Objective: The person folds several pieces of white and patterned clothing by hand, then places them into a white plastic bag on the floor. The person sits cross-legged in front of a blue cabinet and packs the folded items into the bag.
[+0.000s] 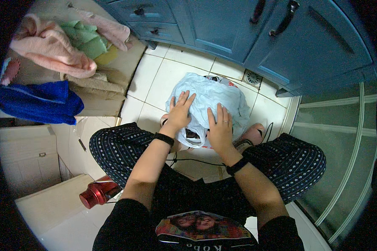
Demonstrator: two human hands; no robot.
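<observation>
A crumpled pale blue plastic bag (213, 94) lies on the tiled floor between my feet, with a white handle loop at its near side. My left hand (180, 111) rests flat on its left part, fingers spread. Farther right, my right hand (220, 128) presses on the near right part, fingers apart, with a ring on one finger. Under and beside the bag show white material with red marks and some dark pieces; what they belong to is hidden.
Blue cabinets (213, 28) stand beyond the bag, near a round floor drain (252, 77). Pink, green and blue towels (39, 100) hang at the left. A red thermos flask (97, 193) is by my left knee. A thin black cord (201, 161) crosses the floor. Glass sliding panels (330, 138) stand right.
</observation>
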